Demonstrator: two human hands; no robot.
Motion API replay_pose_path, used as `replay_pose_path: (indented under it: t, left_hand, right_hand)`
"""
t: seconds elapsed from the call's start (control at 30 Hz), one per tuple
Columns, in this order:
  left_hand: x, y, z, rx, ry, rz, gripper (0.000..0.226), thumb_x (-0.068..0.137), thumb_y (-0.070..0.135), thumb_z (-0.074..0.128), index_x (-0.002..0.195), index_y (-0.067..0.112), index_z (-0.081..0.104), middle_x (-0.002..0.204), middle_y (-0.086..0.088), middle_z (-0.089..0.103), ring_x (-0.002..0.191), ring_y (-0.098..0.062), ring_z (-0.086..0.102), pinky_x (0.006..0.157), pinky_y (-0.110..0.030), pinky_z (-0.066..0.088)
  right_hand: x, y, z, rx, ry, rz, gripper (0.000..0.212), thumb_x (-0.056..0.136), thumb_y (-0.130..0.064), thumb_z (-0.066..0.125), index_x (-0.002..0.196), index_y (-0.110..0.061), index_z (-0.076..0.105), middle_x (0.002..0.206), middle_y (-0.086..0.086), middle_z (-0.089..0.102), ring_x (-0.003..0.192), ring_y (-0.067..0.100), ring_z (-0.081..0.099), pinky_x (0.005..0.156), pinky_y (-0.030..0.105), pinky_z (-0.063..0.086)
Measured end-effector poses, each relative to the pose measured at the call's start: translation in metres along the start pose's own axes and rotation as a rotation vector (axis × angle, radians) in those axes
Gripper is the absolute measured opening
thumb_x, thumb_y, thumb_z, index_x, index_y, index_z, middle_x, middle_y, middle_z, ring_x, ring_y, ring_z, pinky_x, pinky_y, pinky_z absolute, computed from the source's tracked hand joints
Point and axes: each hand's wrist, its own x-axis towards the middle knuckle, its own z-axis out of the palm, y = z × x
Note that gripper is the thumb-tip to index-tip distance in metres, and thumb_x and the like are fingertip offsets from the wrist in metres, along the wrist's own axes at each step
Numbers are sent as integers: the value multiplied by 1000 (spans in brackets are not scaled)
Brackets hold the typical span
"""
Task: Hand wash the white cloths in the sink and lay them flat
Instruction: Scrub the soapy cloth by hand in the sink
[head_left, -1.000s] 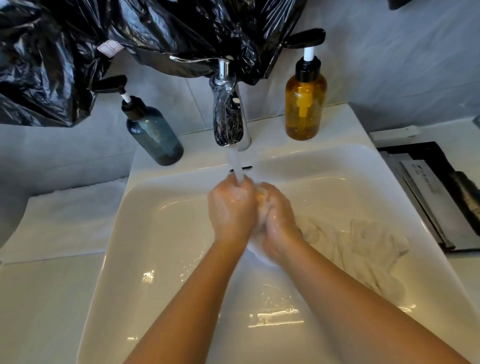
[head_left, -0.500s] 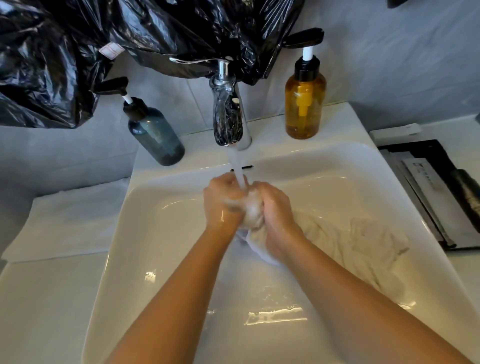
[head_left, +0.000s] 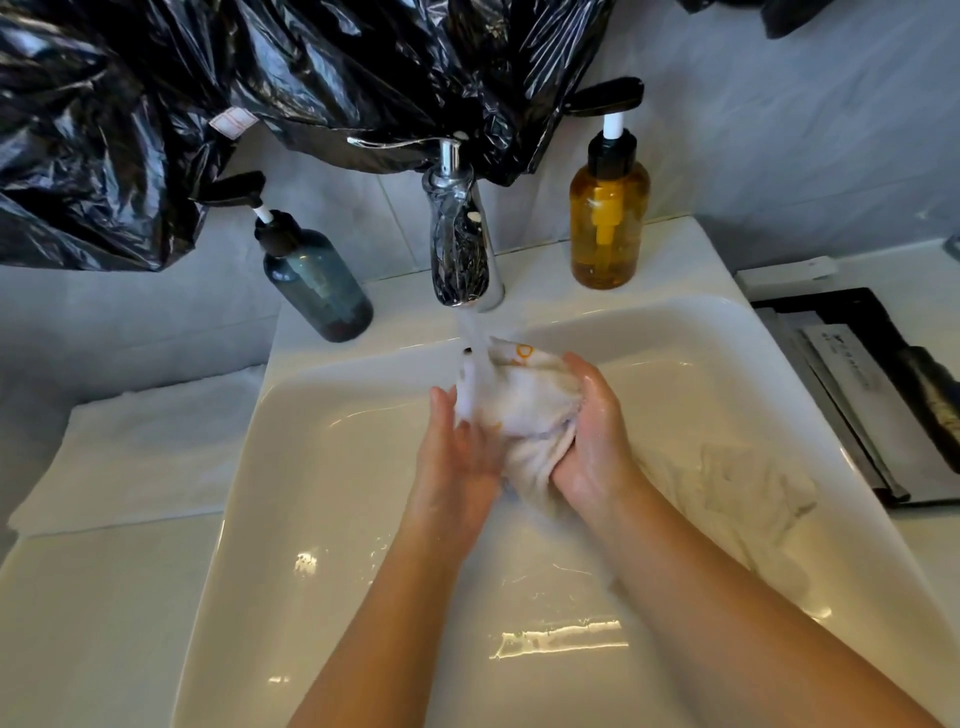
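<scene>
Cloth: a bunched wet wad (head_left: 524, 410) held between both hands under the water (head_left: 470, 332), above the back middle of the sink (head_left: 322, 519).
Left hand: the left hand (head_left: 457, 457) has its fingers about straight, with the palm pressed flat against the cloth's left side and not wrapped round it.
Right hand: the right hand (head_left: 592, 447) has its fingers curled round the cloth's right side, cupping it from below.
Second cloth: lies crumpled (head_left: 727, 493) on the sink floor toward the right wall, apart from the hands.
Risk, slip: only one hand really grips. The wad looks slick, so it could slide out and fall onto the second cloth.
Risk, splash: the stream hits the wad high and close to the back rim. Spray could reach the counter and wet the towel (head_left: 140, 447) on the left side, probably the laying spot.
Risk, poor rinse: the folds are bunched tight, so soap may stay inside unless the wad is opened out.
Around: the tap (head_left: 460, 249) stands at the back rim's middle. A blue bottle (head_left: 317, 291) is at the back left corner and an amber bottle (head_left: 608, 228) at the back right. A tray (head_left: 821, 296) sits on the counter's right side.
In the way: the spout sits just above the hands, so there is little room to lift. The bottles flank it and could be knocked. A black bag (head_left: 156, 130) hangs low over the tap's lever.
</scene>
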Motion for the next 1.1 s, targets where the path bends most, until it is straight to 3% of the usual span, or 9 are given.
replay_pose_path:
  t: [0.1,0.17,0.27,0.4,0.53,0.67,0.83,0.97,1.1]
  left_hand:
    - [7,1,8,205,36,143,73,76,42,77,135,8,51,125,-20,65,115,-37,64,96,-48,53]
    - [13,5,11,203,103,198,68,80,30,77,139,15,47,127,-17,64,113,-33,66,98,-52,52]
    - [19,6,8,-19,17,212,70,85,12,70,145,5,35,133,-26,56,120,-41,59,104,-57,45]
    - [10,3,12,-91,-83,190,58,86,4,60,139,-5,40,126,-28,59,118,-41,58,104,-50,47]
    - [0,2,18,2,-164,218,44,82,-1,58,125,9,58,114,-14,69,110,-29,66,93,-38,55]
    - [0,4,20,50,-132,219,51,80,3,61,129,16,56,114,-9,71,109,-26,67,85,-31,56]
    - [4,5,17,36,-91,189,84,73,14,74,148,13,36,129,-27,58,112,-37,65,88,-41,56]
    - [7,2,14,72,-110,213,77,74,15,73,144,16,41,123,-20,62,114,-37,63,95,-50,52]
    - [10,-2,12,162,-94,270,75,76,11,72,143,17,40,123,-19,63,113,-36,64,95,-52,53]
  right_hand:
    - [-3,-1,5,-55,-42,40,49,90,-38,46,114,-6,75,101,19,74,78,25,69,75,29,50]
    - [-1,2,6,-148,45,63,46,93,-41,49,112,-7,73,86,11,71,68,19,63,65,26,42]
    - [9,4,2,-321,265,-78,35,96,-42,53,88,-10,63,69,11,59,59,19,55,54,28,41]
    - [18,4,-2,-335,424,-230,33,83,-39,58,92,-9,68,89,15,65,83,28,62,74,37,47]
    - [22,4,-9,-249,438,-112,57,70,-46,59,111,-10,74,112,18,74,102,32,71,98,40,52]
    - [22,2,-13,-261,420,-127,46,87,-34,55,112,0,71,107,22,73,93,32,69,89,39,52]
    - [22,5,-13,-281,411,-160,47,97,-37,52,115,3,69,113,27,70,101,35,69,93,41,52]
    - [20,6,-11,-209,326,-119,59,79,-41,60,119,1,68,117,23,70,91,28,67,86,37,50]
    - [19,4,-6,-181,214,-45,36,69,-30,72,100,-11,73,93,14,64,78,25,61,73,29,49]
